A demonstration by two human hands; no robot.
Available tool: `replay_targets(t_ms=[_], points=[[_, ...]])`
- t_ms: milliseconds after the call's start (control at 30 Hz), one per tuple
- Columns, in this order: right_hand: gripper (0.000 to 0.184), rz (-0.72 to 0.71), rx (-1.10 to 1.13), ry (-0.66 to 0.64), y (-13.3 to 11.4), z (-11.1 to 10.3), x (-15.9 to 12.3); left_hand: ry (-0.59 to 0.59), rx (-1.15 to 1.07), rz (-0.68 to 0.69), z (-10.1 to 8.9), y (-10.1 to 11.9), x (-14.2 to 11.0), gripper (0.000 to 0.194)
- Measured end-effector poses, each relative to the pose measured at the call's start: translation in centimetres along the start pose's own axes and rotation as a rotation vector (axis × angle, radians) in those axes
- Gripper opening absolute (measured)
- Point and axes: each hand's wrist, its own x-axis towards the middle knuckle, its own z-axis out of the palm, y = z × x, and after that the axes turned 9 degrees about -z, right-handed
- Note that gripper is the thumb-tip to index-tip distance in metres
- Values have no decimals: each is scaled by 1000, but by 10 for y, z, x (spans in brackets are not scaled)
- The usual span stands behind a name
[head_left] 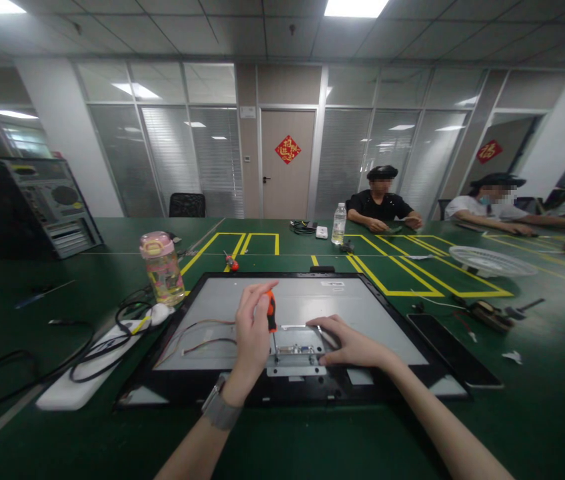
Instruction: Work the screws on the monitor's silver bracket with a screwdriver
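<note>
A flat display panel (362,303) with a black frame and grey metal back lies before me on the green table. My left hand (252,327) is closed around an orange and black screwdriver (272,310), held upright with its shaft down at a metal bracket (296,367). On that bracket is a row of connector ports. My right hand (345,343) rests at the bracket's right side, fingers curved over the metal edge; its fingertips are partly hidden. Thin wires (207,343) run across the panel left of the bracket.
A white power strip (82,373) with black cables and a pink-lidded bottle (161,270) stand left. A computer case (27,207) is farther left. A phone-like black slab (452,347) lies right. A red screwdriver (231,262) lies beyond the panel. Co-workers (381,203) sit across.
</note>
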Motion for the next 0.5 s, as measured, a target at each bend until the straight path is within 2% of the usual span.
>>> replay_targets(t_ms=[133, 300, 500], points=[[75, -15, -3, 3, 4, 1, 0, -29, -26, -52, 0, 1, 0, 27], [75, -6, -15, 2, 3, 1, 0, 46, 67, 48, 1, 3, 0, 15], [75, 9, -11, -3, -1, 0, 0, -29, -16, 8, -2, 1, -1, 29]])
